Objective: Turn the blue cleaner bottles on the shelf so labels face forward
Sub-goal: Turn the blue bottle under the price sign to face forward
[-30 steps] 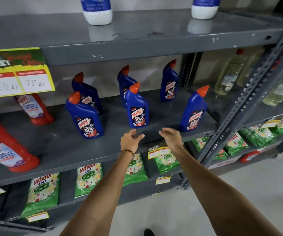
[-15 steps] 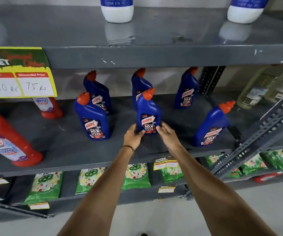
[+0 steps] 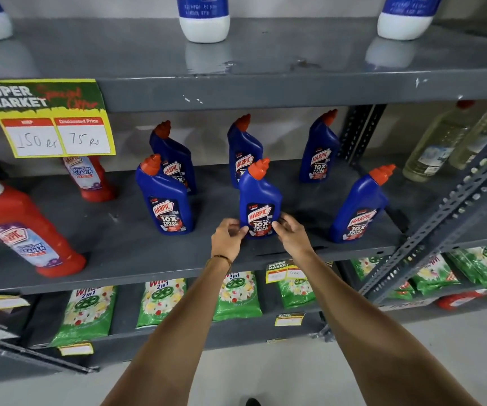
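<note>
Several blue cleaner bottles with orange caps stand on the grey middle shelf (image 3: 119, 247). The front middle bottle (image 3: 260, 197) shows its label toward me. My left hand (image 3: 227, 238) touches its lower left side and my right hand (image 3: 290, 233) its lower right side, fingers curled around the base. A front left bottle (image 3: 164, 197) and a front right bottle (image 3: 358, 209), which looks tilted, show their labels. Three more stand behind: back left (image 3: 175, 159), back middle (image 3: 243, 148), back right (image 3: 320, 153).
Red cleaner bottles (image 3: 22, 227) stand at the left of the same shelf under a yellow price sign (image 3: 51, 124). White-bottomed bottles (image 3: 204, 22) sit on the upper shelf. Green detergent packs (image 3: 160, 300) fill the lower shelf. A slanted metal brace (image 3: 441, 218) crosses at the right.
Both hands rose from below the shelf edge to the front middle bottle and now close on its base. The view moved closer and shifted right.
</note>
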{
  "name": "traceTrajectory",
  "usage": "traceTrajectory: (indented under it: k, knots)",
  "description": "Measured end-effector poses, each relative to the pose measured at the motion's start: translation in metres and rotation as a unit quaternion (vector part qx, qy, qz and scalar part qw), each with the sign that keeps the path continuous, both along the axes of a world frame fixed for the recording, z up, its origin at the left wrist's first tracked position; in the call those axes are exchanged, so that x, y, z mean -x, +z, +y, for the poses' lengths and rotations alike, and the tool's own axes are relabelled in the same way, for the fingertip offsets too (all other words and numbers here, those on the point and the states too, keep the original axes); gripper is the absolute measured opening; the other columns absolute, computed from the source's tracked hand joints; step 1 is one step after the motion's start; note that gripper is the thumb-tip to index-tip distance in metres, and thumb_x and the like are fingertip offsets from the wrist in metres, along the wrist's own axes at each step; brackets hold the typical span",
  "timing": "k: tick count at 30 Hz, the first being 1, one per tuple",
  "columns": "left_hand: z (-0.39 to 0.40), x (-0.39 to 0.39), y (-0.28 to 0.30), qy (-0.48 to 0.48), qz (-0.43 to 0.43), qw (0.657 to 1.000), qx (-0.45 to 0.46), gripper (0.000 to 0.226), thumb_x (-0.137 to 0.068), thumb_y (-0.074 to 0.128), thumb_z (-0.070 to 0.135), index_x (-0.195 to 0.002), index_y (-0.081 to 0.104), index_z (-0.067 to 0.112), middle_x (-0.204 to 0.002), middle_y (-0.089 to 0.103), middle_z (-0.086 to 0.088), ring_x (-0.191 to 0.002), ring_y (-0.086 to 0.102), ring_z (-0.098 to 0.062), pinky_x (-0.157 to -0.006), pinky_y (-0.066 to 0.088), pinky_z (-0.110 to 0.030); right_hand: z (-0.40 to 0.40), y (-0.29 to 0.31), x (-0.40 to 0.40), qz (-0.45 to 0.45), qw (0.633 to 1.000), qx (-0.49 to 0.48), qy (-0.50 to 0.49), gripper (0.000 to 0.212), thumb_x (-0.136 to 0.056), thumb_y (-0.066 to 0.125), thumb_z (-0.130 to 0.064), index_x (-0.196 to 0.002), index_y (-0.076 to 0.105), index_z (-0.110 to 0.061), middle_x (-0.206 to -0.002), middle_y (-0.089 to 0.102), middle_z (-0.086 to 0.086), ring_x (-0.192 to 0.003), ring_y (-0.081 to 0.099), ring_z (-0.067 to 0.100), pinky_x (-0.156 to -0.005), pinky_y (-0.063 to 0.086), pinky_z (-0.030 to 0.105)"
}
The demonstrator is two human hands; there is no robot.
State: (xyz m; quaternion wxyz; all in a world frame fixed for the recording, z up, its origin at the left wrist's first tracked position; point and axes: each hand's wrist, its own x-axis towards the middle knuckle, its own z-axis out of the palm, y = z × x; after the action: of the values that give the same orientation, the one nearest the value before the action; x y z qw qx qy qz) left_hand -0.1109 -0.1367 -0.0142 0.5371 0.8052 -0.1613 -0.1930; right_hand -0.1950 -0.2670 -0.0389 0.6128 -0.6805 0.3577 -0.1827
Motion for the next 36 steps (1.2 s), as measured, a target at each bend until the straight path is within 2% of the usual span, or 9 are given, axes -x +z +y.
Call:
traceTrajectory:
  k: [6, 9, 13, 19, 22, 24, 26, 30, 36]
  knots:
    - [0.016, 0.015, -0.004, 0.006, -0.019, 1.0, 0.004, 0.03, -0.084, 0.065, 0.021, -0.105, 0.059, 0.0, -0.107, 0.068, -0.016, -0.096, 0.061, -0.021, -0.081, 0.045, -0.026, 0.017, 0.002, 0.02, -0.002, 1.0, 0.0, -0.011, 0.037, -0.084, 0.063, -0.024, -0.12, 0.058, -0.012, -0.119, 0.066, 0.01, -0.111, 0.061, 0.021, -0.101, 0.048, 0.046]
    - [0.021, 0.02, -0.002, 0.002, -0.019, 1.0, 0.004, 0.029, -0.084, 0.065, 0.021, -0.104, 0.06, 0.001, -0.106, 0.069, -0.016, -0.1, 0.063, -0.026, -0.082, 0.045, -0.027, 0.023, 0.003, 0.028, -0.008, 1.0, 0.005, -0.012, 0.029, -0.084, 0.063, -0.022, -0.112, 0.061, -0.015, -0.114, 0.067, 0.011, -0.109, 0.062, 0.023, -0.099, 0.049, 0.048]
    - [0.025, 0.026, 0.0, 0.002, -0.016, 1.0, 0.003, 0.03, -0.084, 0.065, 0.021, -0.106, 0.059, 0.001, -0.108, 0.068, -0.015, -0.098, 0.062, -0.022, -0.081, 0.045, -0.025, 0.03, 0.009, 0.035, -0.01, 1.0, 0.005, -0.014, 0.017, -0.086, 0.061, -0.019, -0.102, 0.061, -0.021, -0.106, 0.068, 0.006, -0.107, 0.063, 0.024, -0.099, 0.049, 0.048]
    - [0.027, 0.029, 0.001, 0.004, -0.007, 1.0, -0.005, 0.031, -0.085, 0.064, 0.021, -0.108, 0.058, 0.001, -0.112, 0.067, -0.015, -0.104, 0.061, -0.024, -0.083, 0.044, -0.025, 0.034, 0.011, 0.037, -0.005, 1.0, 0.006, -0.015, 0.025, -0.085, 0.062, -0.017, -0.109, 0.06, -0.011, -0.109, 0.068, 0.011, -0.107, 0.063, 0.026, -0.098, 0.049, 0.048]
    - [0.028, 0.031, -0.001, 0.01, -0.006, 1.0, -0.007, 0.034, -0.085, 0.064, 0.021, -0.112, 0.057, 0.001, -0.114, 0.066, -0.015, -0.106, 0.061, -0.025, -0.084, 0.044, -0.025, 0.031, 0.0, 0.036, 0.016, 0.999, 0.01, -0.029, 0.05, -0.079, 0.068, -0.028, -0.122, 0.054, -0.007, -0.119, 0.066, 0.012, -0.111, 0.062, 0.023, -0.1, 0.049, 0.046]
    - [0.029, 0.03, -0.003, 0.019, -0.001, 1.0, -0.009, 0.036, -0.085, 0.063, 0.02, -0.115, 0.056, 0.001, -0.116, 0.065, -0.016, -0.107, 0.06, -0.025, -0.084, 0.043, -0.025, 0.029, -0.005, 0.037, 0.026, 0.999, 0.001, -0.045, 0.067, -0.072, 0.072, -0.035, -0.129, 0.048, -0.006, -0.125, 0.062, 0.013, -0.115, 0.059, 0.026, -0.101, 0.047, 0.047]
    - [0.032, 0.027, -0.005, 0.025, 0.006, 1.0, -0.003, 0.038, -0.085, 0.063, 0.02, -0.117, 0.055, 0.001, -0.118, 0.064, -0.016, -0.108, 0.059, -0.025, -0.085, 0.043, -0.025, 0.035, 0.006, 0.039, 0.034, 0.997, -0.008, -0.068, 0.072, -0.074, 0.073, -0.029, -0.134, 0.043, -0.005, -0.129, 0.058, 0.013, -0.119, 0.056, 0.027, -0.103, 0.045, 0.045]
    - [0.047, 0.016, -0.007, 0.027, 0.004, 1.0, -0.003, 0.039, -0.086, 0.062, 0.019, -0.12, 0.053, 0.002, -0.119, 0.064, -0.015, -0.109, 0.058, -0.024, -0.087, 0.042, -0.024, 0.044, 0.011, 0.038, 0.04, 0.992, -0.001, -0.121, 0.065, -0.079, 0.069, -0.019, -0.135, 0.041, -0.001, -0.131, 0.056, 0.016, -0.121, 0.053, 0.027, -0.1, 0.041, 0.035]
    - [0.094, -0.014, -0.005, 0.014, 0.005, 1.0, -0.011, 0.04, -0.087, 0.06, 0.021, -0.122, 0.052, 0.003, -0.12, 0.063, -0.015, -0.112, 0.057, -0.024, -0.09, 0.04, -0.024, 0.076, 0.01, 0.027, 0.031, 0.967, 0.014, -0.253, 0.053, -0.08, 0.068, -0.013, -0.126, 0.048, 0.001, -0.125, 0.06, 0.019, -0.115, 0.057, 0.03, -0.094, 0.043, 0.034]
